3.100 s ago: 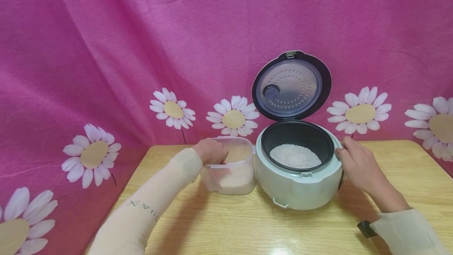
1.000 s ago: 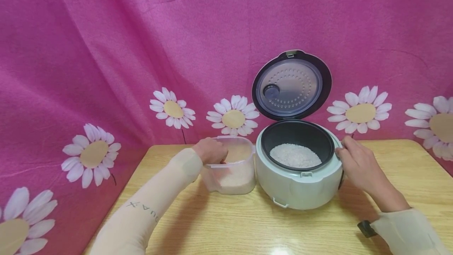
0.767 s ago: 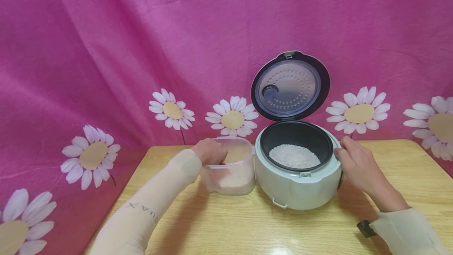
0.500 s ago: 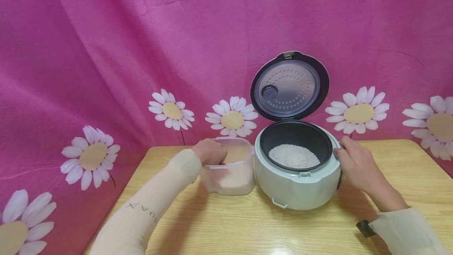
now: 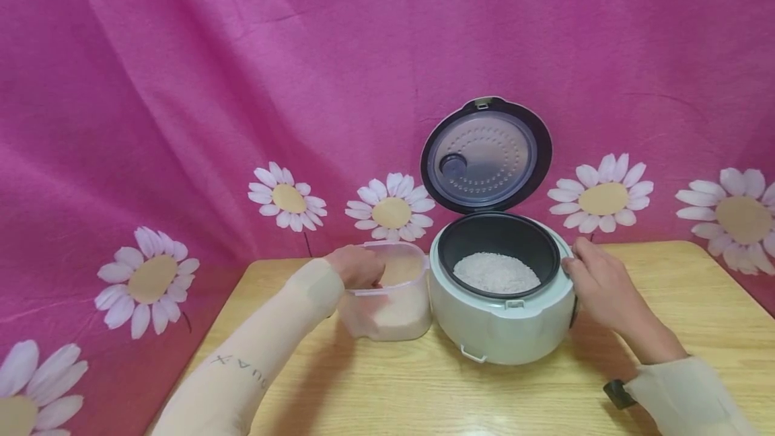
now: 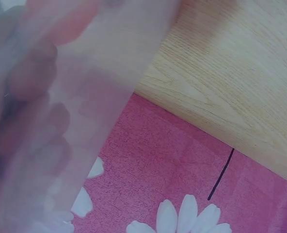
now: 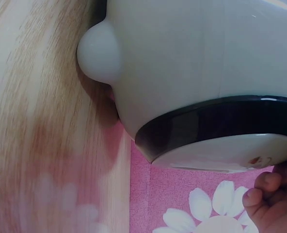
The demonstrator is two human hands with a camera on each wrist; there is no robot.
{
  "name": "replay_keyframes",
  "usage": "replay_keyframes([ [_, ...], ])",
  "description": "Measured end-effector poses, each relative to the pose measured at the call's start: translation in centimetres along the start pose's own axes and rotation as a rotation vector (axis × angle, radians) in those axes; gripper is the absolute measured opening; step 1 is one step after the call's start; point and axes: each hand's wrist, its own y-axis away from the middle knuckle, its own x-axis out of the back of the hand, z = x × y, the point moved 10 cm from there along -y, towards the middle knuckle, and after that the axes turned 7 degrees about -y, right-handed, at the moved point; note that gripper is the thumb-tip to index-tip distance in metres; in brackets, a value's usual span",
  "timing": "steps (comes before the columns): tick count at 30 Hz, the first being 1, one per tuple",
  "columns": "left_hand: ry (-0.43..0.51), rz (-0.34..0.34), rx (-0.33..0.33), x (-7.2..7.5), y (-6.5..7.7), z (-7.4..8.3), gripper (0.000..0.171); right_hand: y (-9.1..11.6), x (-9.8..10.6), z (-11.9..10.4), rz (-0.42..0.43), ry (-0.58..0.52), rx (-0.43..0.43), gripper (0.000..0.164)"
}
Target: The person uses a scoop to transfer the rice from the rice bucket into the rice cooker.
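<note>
My left hand (image 5: 357,268) reaches over the rim into a translucent plastic container (image 5: 363,327) with rice (image 5: 402,271) in it. In the left wrist view its fingers (image 6: 32,80) show curled through the cloudy wall, beside a red thing (image 6: 73,24) they seem to hold; its kind is hidden. Right of the container stands a pale green rice cooker (image 5: 505,338), its lid (image 5: 484,157) raised. White rice (image 5: 496,273) lies in the black inner pot (image 5: 529,241). My right hand (image 5: 608,291) grips the cooker's right side, thumb at the rim, fingers (image 7: 262,196) curled behind.
Both containers stand side by side on a light wooden table (image 5: 424,395). Close behind the table hangs a magenta cloth (image 5: 339,86) with daisies, which also runs along the left side. A small latch loop (image 5: 473,354) sticks out low on the cooker's front.
The head view has shifted a little, so everything appears lower and further left. Both hands keep their places, the left in the container and the right on the cooker.
</note>
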Motion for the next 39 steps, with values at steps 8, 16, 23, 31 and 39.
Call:
replay_keyframes([
  [8, 0.089, -0.012, 0.048, -0.1, -0.1, -0.4, 0.013, 0.0, 0.0, 0.0, -0.005, 0.004, -0.008, 0.011],
  [16, 0.082, 0.022, 0.017, 0.3, -0.5, 0.1, 0.019, -0.2, -0.1, 0.2, -0.038, 0.013, -0.034, 0.012],
  [23, 0.08, 0.038, 0.004, 0.7, -0.7, 0.4, 0.02, -0.1, -0.2, 0.3, -0.04, 0.003, -0.037, 0.012],
  [31, 0.109, 0.071, 0.003, 1.0, -0.6, 0.6, 0.026, 0.0, 0.0, 0.1, -0.016, 0.006, -0.019, 0.011],
  [39, 0.102, 0.12, -0.012, 1.6, -0.7, 1.3, 0.035, 0.1, 0.0, 0.1, -0.009, 0.007, -0.014, 0.011],
])
